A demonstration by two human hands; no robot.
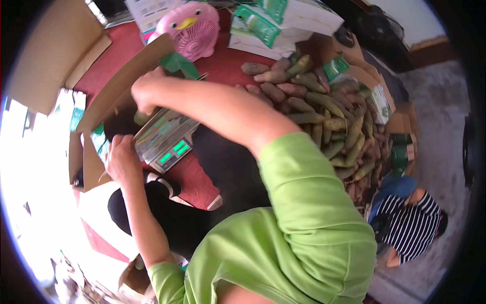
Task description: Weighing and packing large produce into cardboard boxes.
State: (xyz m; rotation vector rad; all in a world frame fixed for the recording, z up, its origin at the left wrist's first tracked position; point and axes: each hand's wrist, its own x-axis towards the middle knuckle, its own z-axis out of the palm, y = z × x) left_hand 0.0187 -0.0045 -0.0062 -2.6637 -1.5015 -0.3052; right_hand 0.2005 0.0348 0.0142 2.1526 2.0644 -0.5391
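A brown cardboard box [121,76] stands open at the left, beside a digital scale [174,152] with a metal tray and a lit green display. My right hand [147,91] reaches across over the box's far side; its fingers are curled, and what they hold is hidden. A rounded greenish piece [141,118] shows just below it. At the box's near corner, by the scale tray, my left hand [122,158] is closed with bent fingers; its grip is hidden too. Next to it lies a green-and-white packet [100,140] inside the box. A green packet [180,65] sits beyond my right wrist.
A large heap of sweet potatoes [329,111] covers the right side. A pink bird-shaped fan [190,30] and white cartons with green packets [258,25] stand at the back. Another person in a striped shirt [412,225] bends at the far right.
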